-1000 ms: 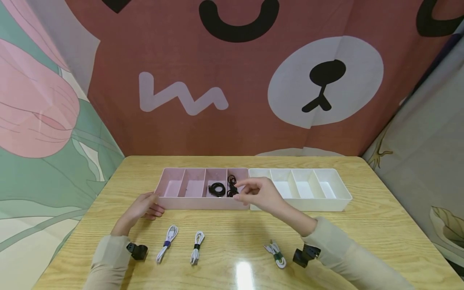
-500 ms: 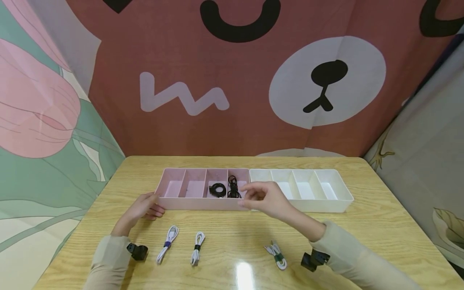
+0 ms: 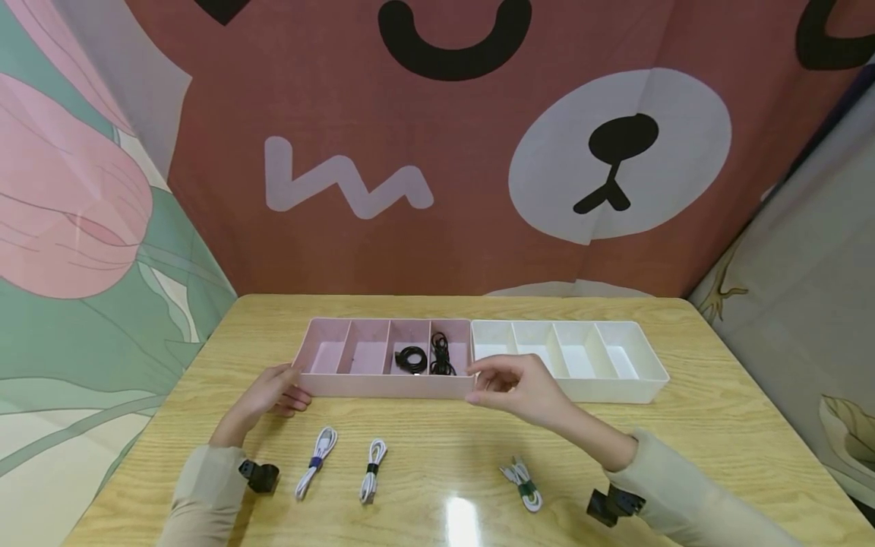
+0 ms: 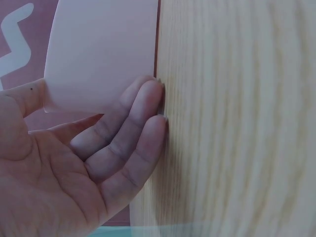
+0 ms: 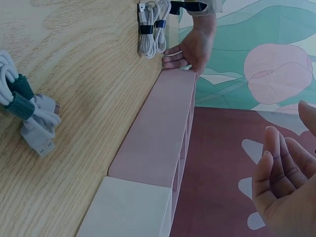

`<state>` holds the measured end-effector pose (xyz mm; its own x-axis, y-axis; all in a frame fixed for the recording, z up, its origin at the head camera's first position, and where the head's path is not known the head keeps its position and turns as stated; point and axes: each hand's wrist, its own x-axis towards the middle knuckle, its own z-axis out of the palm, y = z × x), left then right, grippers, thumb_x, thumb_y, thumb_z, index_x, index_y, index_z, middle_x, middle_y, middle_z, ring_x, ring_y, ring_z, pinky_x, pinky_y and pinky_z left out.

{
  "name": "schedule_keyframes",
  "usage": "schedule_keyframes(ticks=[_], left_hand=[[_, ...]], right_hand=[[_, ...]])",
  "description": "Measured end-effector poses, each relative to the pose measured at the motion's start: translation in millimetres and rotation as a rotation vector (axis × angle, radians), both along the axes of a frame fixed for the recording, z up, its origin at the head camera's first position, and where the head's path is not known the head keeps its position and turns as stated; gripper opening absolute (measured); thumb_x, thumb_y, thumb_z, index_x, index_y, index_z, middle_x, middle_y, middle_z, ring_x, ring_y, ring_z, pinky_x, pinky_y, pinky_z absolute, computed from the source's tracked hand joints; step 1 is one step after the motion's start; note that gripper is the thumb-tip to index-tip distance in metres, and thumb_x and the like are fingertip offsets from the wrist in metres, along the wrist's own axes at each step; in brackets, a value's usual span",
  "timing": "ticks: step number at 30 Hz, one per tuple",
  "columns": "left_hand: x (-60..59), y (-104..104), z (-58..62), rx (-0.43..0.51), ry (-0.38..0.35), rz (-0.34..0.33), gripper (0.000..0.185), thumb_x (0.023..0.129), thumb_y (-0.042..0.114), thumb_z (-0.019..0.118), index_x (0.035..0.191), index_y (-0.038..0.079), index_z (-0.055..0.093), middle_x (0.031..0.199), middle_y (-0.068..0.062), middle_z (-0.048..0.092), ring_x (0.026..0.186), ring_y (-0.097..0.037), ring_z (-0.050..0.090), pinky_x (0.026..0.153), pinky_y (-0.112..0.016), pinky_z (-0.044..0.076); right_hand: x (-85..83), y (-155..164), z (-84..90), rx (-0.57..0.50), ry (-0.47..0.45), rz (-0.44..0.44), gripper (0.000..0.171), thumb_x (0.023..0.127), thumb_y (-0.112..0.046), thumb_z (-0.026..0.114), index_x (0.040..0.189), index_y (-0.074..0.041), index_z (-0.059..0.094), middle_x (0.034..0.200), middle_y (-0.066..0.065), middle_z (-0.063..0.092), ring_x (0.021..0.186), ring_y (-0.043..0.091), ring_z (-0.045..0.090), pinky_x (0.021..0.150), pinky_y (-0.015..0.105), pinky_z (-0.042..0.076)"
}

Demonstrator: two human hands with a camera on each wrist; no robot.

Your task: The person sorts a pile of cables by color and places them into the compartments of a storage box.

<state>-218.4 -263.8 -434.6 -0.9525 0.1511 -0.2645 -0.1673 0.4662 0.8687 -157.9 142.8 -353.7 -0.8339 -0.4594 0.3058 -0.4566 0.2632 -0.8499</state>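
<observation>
We note the right hand (image 3: 519, 387) has withdrawn empty, fingers loose, from the pink tray (image 3: 383, 386); the left hand (image 3: 273, 391) rests open against it.

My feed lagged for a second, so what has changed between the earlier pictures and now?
The right hand has drawn back from over the pink tray toward the person, lower and slightly rightward, now at the tray's front right corner, fingers relaxed and holding nothing. The left hand stays resting at the tray's front left corner. The black cables in the tray and the white cables on the table lie as before.
</observation>
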Motion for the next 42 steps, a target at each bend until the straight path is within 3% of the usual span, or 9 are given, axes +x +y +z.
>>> schedule_keyframes(ticks=[17,42], left_hand=[[-1.1,-2,-3.6,0.009,0.002,0.003,0.056,0.098,0.037,0.032,0.123,-0.012,0.037,0.081,-0.012,0.064,0.070,-0.021,0.063,0.062,-0.036,0.053],[-1.0,0,-1.5,0.014,-0.015,0.022,0.051,0.097,0.029,0.034,0.128,-0.012,0.034,0.080,-0.011,0.064,0.069,-0.021,0.062,0.061,-0.035,0.052]], right_hand=[[6.1,20,-9.3,0.035,0.064,0.061,0.030,0.074,-0.010,0.075,0.102,-0.001,0.066,0.081,0.002,0.063,0.062,0.009,0.057,0.054,0.026,0.049],[13.1,40,-25.8,0.048,0.102,0.141,0.040,0.071,-0.010,0.077,0.108,-0.004,0.063,0.093,0.006,0.062,0.062,0.009,0.060,0.051,0.026,0.048]])
